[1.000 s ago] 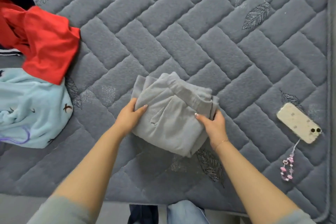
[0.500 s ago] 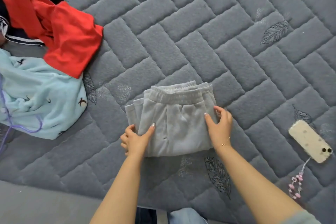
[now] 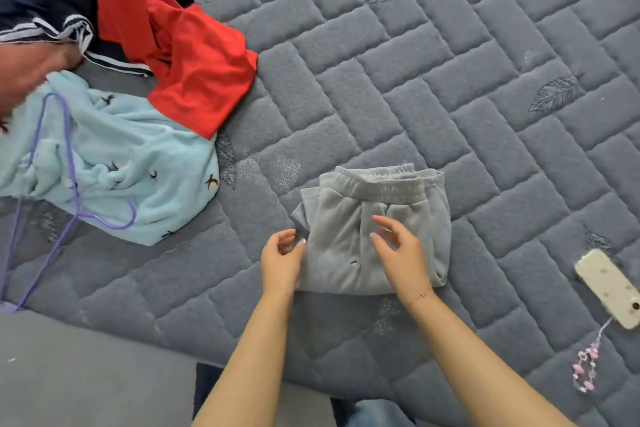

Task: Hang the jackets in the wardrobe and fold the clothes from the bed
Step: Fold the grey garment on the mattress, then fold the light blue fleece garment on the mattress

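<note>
A folded pair of grey sweatpants (image 3: 346, 246) lies on the quilted grey bed (image 3: 433, 87), waistband on the far side. My left hand (image 3: 282, 262) is at the bundle's left edge, fingers loosely curled, fingertips touching the fabric. My right hand (image 3: 401, 253) hovers over the middle of the bundle with relaxed, spread fingers, holding nothing. At the left lie a red garment (image 3: 197, 69), a light blue fleece garment with small birds (image 3: 117, 163) and a dark navy garment with white stripes (image 3: 48, 7).
A purple wire hanger (image 3: 71, 191) lies on the light blue garment. A phone in a pale case (image 3: 609, 288) with a pink bead strap (image 3: 585, 367) rests near the bed's right edge. The bed's front edge runs along the bottom.
The grey sweatpants were turned square and set down flat. Both hands have let go of its sides; the right hand has moved over the middle. The view has shifted left.
</note>
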{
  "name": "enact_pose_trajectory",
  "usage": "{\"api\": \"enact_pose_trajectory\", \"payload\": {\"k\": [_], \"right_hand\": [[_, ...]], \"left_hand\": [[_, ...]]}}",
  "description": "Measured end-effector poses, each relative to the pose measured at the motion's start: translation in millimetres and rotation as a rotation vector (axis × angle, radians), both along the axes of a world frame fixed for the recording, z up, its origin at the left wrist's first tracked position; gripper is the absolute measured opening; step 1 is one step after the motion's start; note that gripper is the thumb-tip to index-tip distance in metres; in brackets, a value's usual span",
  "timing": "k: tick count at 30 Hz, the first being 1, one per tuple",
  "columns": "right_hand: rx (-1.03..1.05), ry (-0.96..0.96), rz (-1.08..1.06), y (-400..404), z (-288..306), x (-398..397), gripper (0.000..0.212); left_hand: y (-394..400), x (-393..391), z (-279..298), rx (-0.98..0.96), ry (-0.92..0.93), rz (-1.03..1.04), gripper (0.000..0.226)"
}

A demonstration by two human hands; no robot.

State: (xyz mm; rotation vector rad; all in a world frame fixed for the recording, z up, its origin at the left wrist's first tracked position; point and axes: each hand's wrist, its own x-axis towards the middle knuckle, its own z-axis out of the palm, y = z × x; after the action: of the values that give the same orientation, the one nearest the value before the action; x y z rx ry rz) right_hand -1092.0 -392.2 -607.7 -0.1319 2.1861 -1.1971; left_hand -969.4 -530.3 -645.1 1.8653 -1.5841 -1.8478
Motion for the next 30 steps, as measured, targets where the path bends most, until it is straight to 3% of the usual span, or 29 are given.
{"api": "enact_pose_trajectory", "payload": {"k": [4,8,16,20,23,26,28,30], "right_hand": [[-0.146,-0.116,-0.010,-58.5,35.3,21.1,0.027],[-0.222,-0.178,-0.069,-139.6,60.6,53.8,0.025],[-0.279,-0.243,-0.121,-331.3,90.8,138.8,0.025],[-0.294,-0.209,-0.080,-401.5,100.8,165.4,0.024],[-0.169,-0.117,-0.074,-428.1,78.5,173.5,0.026],[0.113,-0.060,-0.251,-430.7,30.7,170.6,0.061],[0.227,-0.139,-0.463,-425.7,-2.0,167.5,0.090],[0.343,-0.220,-0.571,-421.0,-28.2,167.5,0.099]], "left_hand": [[-61.8,24.5,33.7,0.059,0.232,0.027,0.020],[-142.8,51.6,63.0,0.131,0.323,-0.006,0.020],[-328.6,141.0,93.0,0.067,0.352,-0.002,0.020],[-385.4,167.8,84.1,0.051,0.344,-0.035,0.022],[-405.9,183.1,65.1,0.015,0.283,-0.008,0.023],[-411.4,194.2,44.2,0.004,0.230,0.055,0.028],[-410.7,200.1,31.1,-0.042,0.209,0.050,0.032],[-408.7,206.6,18.7,-0.145,0.137,-0.006,0.038]]}}
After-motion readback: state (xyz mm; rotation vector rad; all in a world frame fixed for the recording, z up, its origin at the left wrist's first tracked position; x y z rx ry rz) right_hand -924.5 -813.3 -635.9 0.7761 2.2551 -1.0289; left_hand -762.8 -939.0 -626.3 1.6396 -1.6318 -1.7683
